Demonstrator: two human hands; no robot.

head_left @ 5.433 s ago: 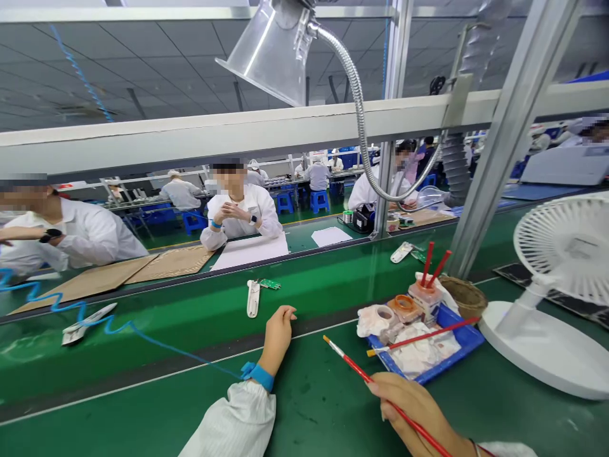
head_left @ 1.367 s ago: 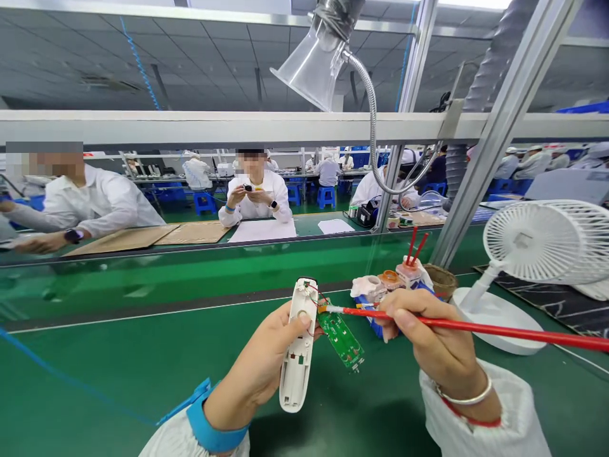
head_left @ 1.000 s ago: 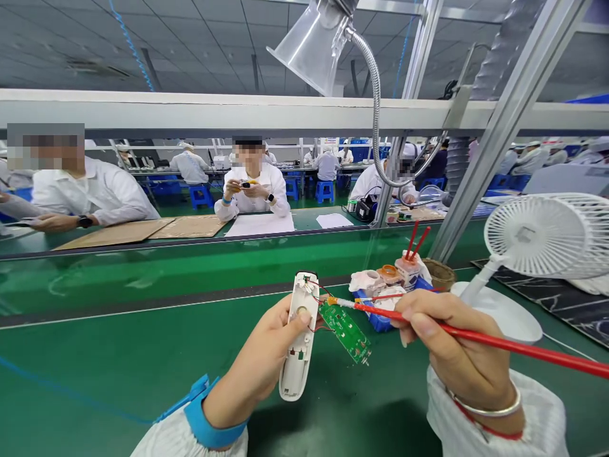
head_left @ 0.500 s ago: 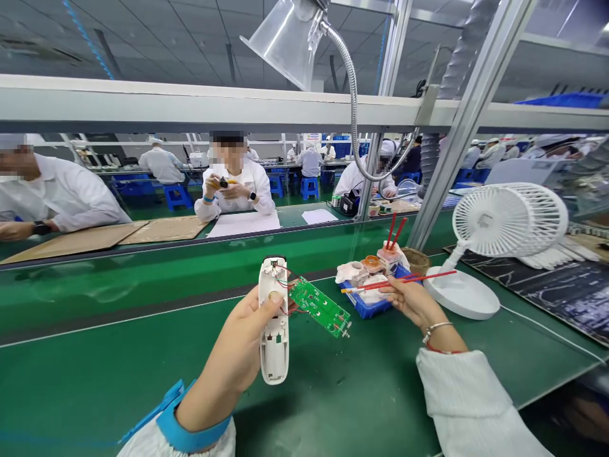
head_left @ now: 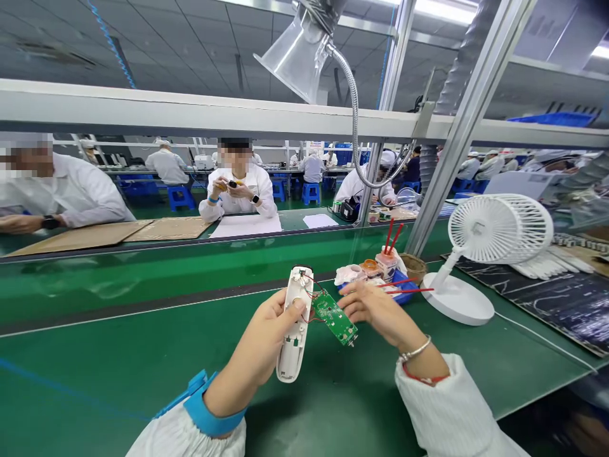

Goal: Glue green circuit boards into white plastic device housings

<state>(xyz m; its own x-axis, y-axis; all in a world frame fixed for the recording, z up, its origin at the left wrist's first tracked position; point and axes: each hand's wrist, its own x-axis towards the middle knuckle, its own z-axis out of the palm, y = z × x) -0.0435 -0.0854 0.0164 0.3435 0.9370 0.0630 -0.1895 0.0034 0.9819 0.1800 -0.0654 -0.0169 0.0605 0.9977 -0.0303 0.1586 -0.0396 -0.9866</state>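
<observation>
My left hand (head_left: 271,336) grips a long white plastic housing (head_left: 291,355), thumb on its inner face, upright over the green table. Thin red and black wires join the housing to a green circuit board (head_left: 335,317) that hangs at its right side. Just right of the board is my right hand (head_left: 373,311), its fingers apart and near the board's upper edge, holding nothing. Behind that hand, red-handled brushes (head_left: 412,291) lie across a blue tray (head_left: 406,296) with small jars, and more red sticks (head_left: 391,237) stand in one jar.
A white fan (head_left: 457,298) stands on the right, beside a dark mat (head_left: 528,298). A lamp (head_left: 297,54) on a bendable neck hangs from the white shelf beam (head_left: 190,120). Across the divider, people in white work near cardboard sheets (head_left: 166,228).
My right hand has let go of the red brushes, which now rest on the tray, and has moved left to the circuit board. My left hand and the housing have shifted slightly right.
</observation>
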